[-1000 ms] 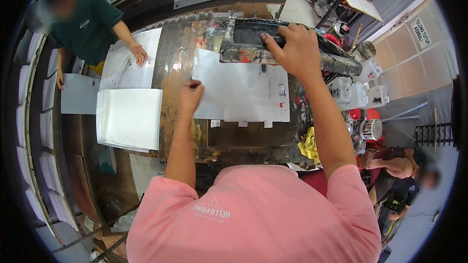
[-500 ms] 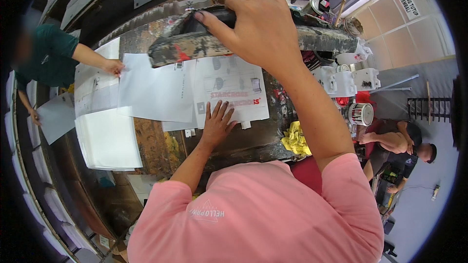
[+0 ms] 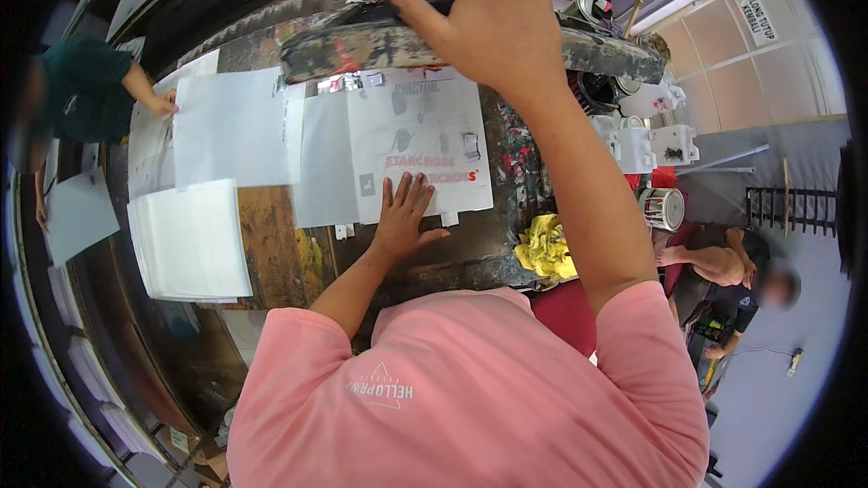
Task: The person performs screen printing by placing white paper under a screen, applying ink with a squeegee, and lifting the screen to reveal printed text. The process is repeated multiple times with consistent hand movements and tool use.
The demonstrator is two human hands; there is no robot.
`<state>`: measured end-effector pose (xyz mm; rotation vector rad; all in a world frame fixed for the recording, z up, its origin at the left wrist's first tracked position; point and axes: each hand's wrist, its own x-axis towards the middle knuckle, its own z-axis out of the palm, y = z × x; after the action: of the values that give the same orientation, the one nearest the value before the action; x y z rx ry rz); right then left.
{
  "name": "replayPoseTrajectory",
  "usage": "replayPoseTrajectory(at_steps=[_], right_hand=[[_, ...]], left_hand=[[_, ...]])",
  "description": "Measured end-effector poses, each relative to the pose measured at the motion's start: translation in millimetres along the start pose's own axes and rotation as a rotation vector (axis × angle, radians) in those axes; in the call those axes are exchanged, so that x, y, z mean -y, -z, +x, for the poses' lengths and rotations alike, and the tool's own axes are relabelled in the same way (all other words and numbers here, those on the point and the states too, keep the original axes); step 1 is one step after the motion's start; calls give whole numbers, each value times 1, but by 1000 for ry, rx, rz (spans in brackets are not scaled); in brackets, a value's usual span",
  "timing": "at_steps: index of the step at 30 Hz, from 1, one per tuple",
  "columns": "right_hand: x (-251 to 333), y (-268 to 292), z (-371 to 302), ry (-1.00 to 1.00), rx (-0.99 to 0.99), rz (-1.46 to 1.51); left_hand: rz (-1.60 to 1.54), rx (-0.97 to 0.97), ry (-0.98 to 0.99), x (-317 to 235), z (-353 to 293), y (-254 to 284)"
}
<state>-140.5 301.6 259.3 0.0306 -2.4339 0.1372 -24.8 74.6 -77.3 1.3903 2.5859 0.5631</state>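
My right hand (image 3: 506,23) is closed around the near bar of a worn, ink-stained screen-printing frame (image 3: 597,52), holding it tilted up over the far side of the bench. Below it lies a white base sheet (image 3: 434,131) bearing grey and red print, with small tabs at its edges. My left hand (image 3: 402,221) rests on the lower part of this sheet, palm down and fingers spread. Beside it on the left is a greyish translucent sheet (image 3: 321,163). A co-worker's hand (image 3: 163,106) grips the edge of a white sheet (image 3: 231,126) farther left.
A stack of white sheets (image 3: 188,244) sits on the stained wooden bench (image 3: 285,230) at left. Crumpled yellow cloth (image 3: 545,248) lies at the bench's right edge, near a paint can (image 3: 662,209) and white containers (image 3: 674,145). Another person (image 3: 723,262) sits at right.
The frame in my right hand has moved farther up and away. The co-worker's sheet has slid left, off the printed base sheet, exposing more of the greyish sheet.
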Motion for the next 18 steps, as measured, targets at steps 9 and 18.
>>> replayPoseTrajectory(at_steps=[9, 18], right_hand=[[15, -2, -54, 49, 102, -69], [3, -68, -248, -32, 743, 154]], left_hand=[[-934, -343, 234, -26, -20, 105], [-2212, -373, 867, -14, -69, 78]])
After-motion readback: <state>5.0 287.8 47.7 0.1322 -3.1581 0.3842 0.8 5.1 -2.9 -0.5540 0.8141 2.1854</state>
